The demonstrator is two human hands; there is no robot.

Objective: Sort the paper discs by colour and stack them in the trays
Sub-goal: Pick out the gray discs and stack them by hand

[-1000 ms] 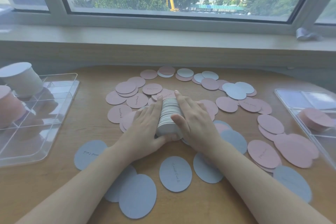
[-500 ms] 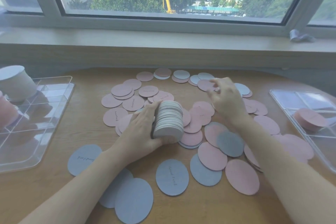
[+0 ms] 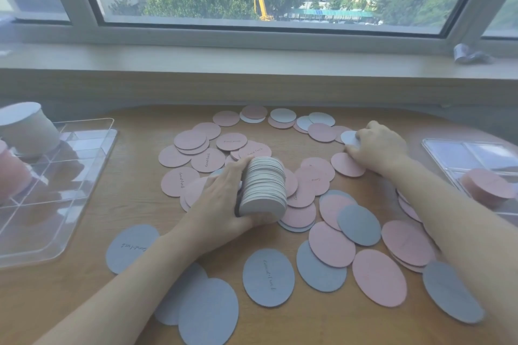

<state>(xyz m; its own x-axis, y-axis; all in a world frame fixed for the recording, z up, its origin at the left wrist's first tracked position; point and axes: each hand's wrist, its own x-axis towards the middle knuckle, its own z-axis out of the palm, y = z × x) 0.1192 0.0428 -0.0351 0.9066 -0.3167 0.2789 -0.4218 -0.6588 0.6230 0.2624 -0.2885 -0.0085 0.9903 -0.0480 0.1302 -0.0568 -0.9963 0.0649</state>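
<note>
Left of the blue stack (image 3: pixel 263 186) sat a clear tray (image 3: pixel 84 176) holding two disc piles. Your left hand (image 3: pixel 221 199) curled around the stack, tipped on its side mid-table. Right of the stack, your right hand (image 3: pixel 377 148) pinched one blue disc (image 3: pixel 349 137); farther right sat another tray (image 3: pixel 448 148) with pink discs (image 3: pixel 487 186).

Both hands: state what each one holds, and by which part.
The left hand grips the stack of blue discs around its side. The right hand pinches one blue disc at its right edge.
</note>
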